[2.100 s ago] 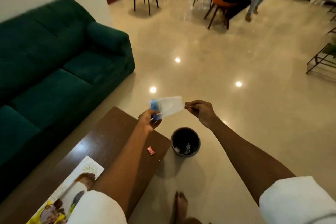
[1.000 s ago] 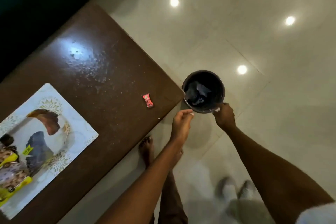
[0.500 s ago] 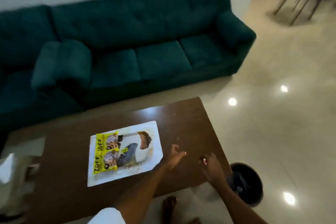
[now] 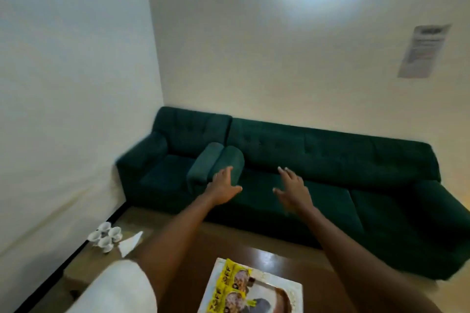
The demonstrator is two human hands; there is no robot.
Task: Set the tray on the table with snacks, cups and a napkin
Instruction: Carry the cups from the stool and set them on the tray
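- Tray (image 4: 292, 290) sits on the desk (image 4: 300, 259), near edge; yellow snack packs (image 4: 230, 284) already lie on it.
- Cups (image 4: 105, 236) and napkin (image 4: 130, 242) not on tray yet: they sit on a low surface to the left, by the wall. Judged under halfway.
- Left hand (image 4: 223, 189) and right hand (image 4: 292, 192) are raised over the desk, fingers spread wide, empty.
- Green sofa (image 4: 330, 160) behind desk; nothing blocks the reach to the cups.

Both bare arms stretch forward and up from the bottom of the view, side by side and a little apart. The left hand (image 4: 223, 187) is spread, empty, thumb pointing toward the other hand. The right hand (image 4: 292, 189) is likewise spread and empty, fingers fanned upward and slightly blurred; a white sleeve (image 4: 119, 287) covers the left upper arm.
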